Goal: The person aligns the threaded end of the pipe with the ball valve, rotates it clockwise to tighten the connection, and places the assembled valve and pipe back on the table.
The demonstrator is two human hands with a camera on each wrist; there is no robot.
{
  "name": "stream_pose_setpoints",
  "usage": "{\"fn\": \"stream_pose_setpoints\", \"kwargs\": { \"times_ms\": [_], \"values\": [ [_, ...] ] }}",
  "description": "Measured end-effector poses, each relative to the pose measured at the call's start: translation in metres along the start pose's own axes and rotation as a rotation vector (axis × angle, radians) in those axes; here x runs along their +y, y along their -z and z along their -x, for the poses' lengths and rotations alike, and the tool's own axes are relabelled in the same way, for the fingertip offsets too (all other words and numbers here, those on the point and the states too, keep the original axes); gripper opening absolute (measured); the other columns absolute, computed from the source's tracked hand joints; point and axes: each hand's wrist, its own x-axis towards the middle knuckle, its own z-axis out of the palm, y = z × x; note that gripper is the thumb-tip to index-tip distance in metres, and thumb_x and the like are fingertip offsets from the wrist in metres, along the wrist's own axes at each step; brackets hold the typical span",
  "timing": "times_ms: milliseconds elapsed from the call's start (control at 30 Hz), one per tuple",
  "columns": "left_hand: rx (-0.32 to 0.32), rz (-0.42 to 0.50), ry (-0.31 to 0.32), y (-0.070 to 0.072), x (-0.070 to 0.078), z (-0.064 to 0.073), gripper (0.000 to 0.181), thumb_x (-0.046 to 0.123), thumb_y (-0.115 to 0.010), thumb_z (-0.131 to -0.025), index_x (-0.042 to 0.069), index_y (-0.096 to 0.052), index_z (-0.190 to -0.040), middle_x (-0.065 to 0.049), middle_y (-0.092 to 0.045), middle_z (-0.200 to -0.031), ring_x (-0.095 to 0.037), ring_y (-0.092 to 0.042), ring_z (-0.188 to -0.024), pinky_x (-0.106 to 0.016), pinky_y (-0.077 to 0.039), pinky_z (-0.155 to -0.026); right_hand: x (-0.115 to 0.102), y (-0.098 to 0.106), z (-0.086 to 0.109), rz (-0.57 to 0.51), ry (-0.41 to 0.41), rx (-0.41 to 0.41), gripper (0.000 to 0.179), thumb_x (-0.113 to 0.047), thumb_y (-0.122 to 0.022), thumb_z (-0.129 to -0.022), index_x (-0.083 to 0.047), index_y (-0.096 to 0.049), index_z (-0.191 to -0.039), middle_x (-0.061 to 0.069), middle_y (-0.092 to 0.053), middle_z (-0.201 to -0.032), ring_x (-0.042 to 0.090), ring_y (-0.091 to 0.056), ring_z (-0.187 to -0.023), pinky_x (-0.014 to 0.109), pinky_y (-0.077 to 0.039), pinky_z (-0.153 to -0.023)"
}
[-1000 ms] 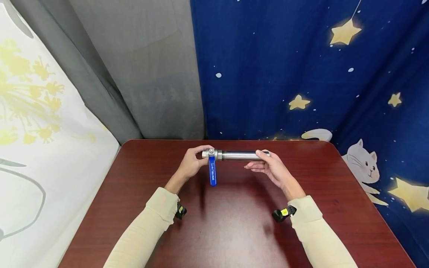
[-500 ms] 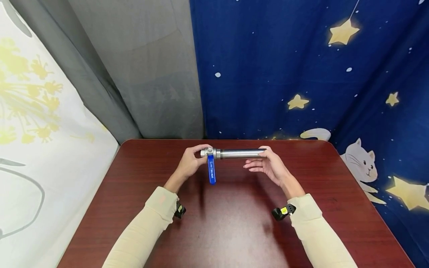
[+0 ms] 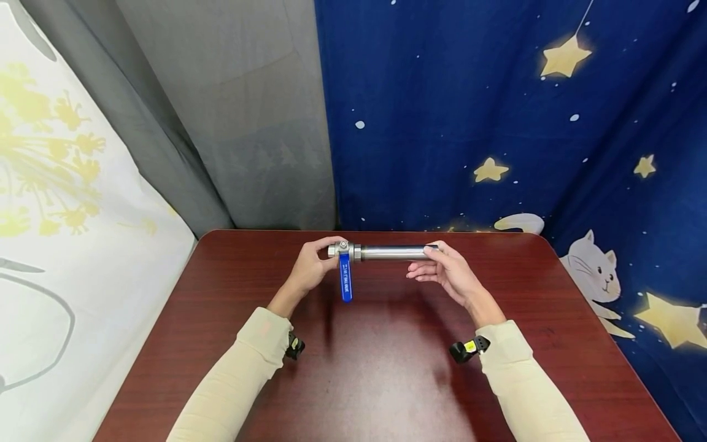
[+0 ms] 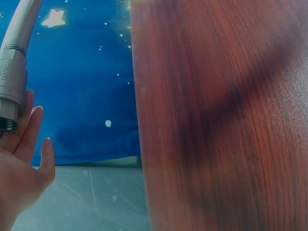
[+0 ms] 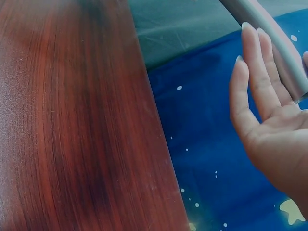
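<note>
Metal pipe [image 3: 392,252]: right end partly covered by the right hand [image 3: 454,275] in my head view; cut off by the top edge in both wrist views.
Ball valve [image 3: 343,247]: clipped by the left edge in my left wrist view.
Blue handle [image 3: 345,279]: lettering too small for me to read fully.
Left hand [image 3: 309,265]: cropped, left wrist view.
Sleeves [image 3: 226,374]: cut off below, head view.
</note>
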Motion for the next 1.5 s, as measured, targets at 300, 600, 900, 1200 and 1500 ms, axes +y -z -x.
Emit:
{"fn": "stream_pose_setpoints", "kwargs": {
  "times_ms": [300, 600, 900, 1200, 1500],
  "values": [
    [0.021, 0.029, -0.007, -0.002, -0.034, -0.01, 0.033, -0.003, -0.067, -0.081, 0.001, -0.069, -0.114, -0.018, -0.066, -0.101, -0.025, -0.053, -0.095, -0.051, -0.041, -0.091, -0.003, -0.005, -0.004, 0.172, -0.025, 0.223, 0.025, -0.033, -0.057, -0.098, -0.008, -0.055, -0.094, 0.006, -0.07, -0.075, 0.021, -0.073, -0.075, 0.036, -0.057, -0.076],
    [0.035, 0.031, 0.007, -0.001, -0.035, -0.009, 0.032, -0.001, -0.066, -0.082, 0.003, -0.07, -0.113, -0.016, -0.068, -0.104, -0.024, -0.056, -0.094, -0.043, -0.043, -0.089, -0.008, -0.006, 0.0, 0.086, -0.002, 0.114, 0.03, -0.008, -0.048, -0.097, -0.017, -0.035, -0.123, 0.013, -0.071, -0.086, 0.025, -0.072, -0.078, 0.037, -0.057, -0.075],
    [0.035, 0.04, 0.033, 0.001, -0.034, -0.008, 0.033, 0.0, -0.067, -0.084, 0.0, -0.068, -0.117, -0.019, -0.067, -0.109, -0.025, -0.056, -0.096, -0.042, -0.044, -0.089, -0.008, 0.001, 0.002, 0.053, 0.054, 0.004, 0.033, -0.011, -0.055, -0.098, -0.006, -0.035, -0.124, 0.015, -0.073, -0.094, 0.027, -0.073, -0.083, 0.04, -0.056, -0.08],
    [0.021, 0.02, 0.013, 0.005, 0.005, 0.001, 0.032, -0.009, -0.062, -0.081, -0.007, -0.067, -0.113, -0.023, -0.067, -0.102, -0.02, -0.054, -0.089, -0.035, -0.045, -0.083, -0.006, -0.001, 0.001, 0.04, 0.051, 0.053, 0.022, -0.018, -0.051, -0.101, -0.007, -0.043, -0.118, 0.009, -0.072, -0.08, 0.023, -0.072, -0.072, 0.041, -0.057, -0.077],
    [0.006, 0.022, 0.003, 0.005, 0.005, 0.0, 0.032, -0.009, -0.063, -0.08, -0.005, -0.067, -0.111, -0.019, -0.064, -0.096, -0.024, -0.052, -0.09, -0.041, -0.043, -0.083, -0.004, -0.002, -0.002, 0.201, -0.014, 0.227, 0.024, -0.032, -0.054, -0.099, -0.009, -0.054, -0.099, 0.006, -0.07, -0.073, 0.019, -0.071, -0.067, 0.037, -0.057, -0.074]
  ]
}}
